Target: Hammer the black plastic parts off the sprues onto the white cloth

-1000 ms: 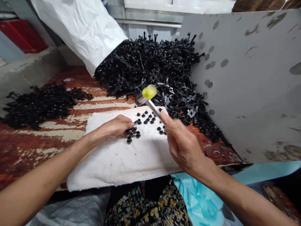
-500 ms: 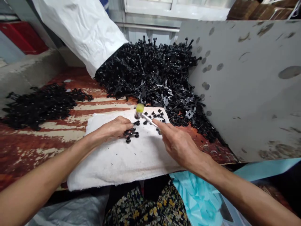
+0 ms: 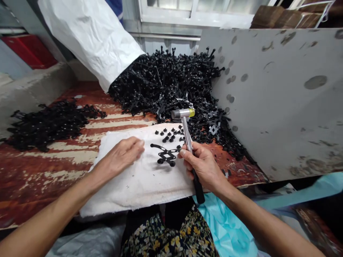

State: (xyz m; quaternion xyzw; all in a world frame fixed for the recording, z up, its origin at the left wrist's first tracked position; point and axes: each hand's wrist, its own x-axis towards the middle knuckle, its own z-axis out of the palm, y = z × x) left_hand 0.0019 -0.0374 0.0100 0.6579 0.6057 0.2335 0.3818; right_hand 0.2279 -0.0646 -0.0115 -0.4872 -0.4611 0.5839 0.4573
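Note:
A small hammer [image 3: 185, 125] with a steel head and one yellow face stands nearly upright, and my right hand [image 3: 203, 167] is closed round its shaft. Just left of that hand a black crossed plastic piece [image 3: 165, 155] lies on the white cloth pad [image 3: 139, 178]. My left hand [image 3: 122, 155] rests flat on the pad, fingers loosely together, a little left of the piece and not touching it. Several small black studs [image 3: 169, 135] lie loose on the pad behind the piece.
A large heap of black plastic parts [image 3: 171, 80] spills from a white sack [image 3: 93, 35] at the back. A smaller black pile [image 3: 48, 123] lies at the left on the worn red table [image 3: 40, 171]. A grey spotted board [image 3: 281, 100] walls the right side.
The hammer came down onto the piece, then rose and swung upright. My left hand let go of the black piece and slid back to the left, so the piece now lies uncovered.

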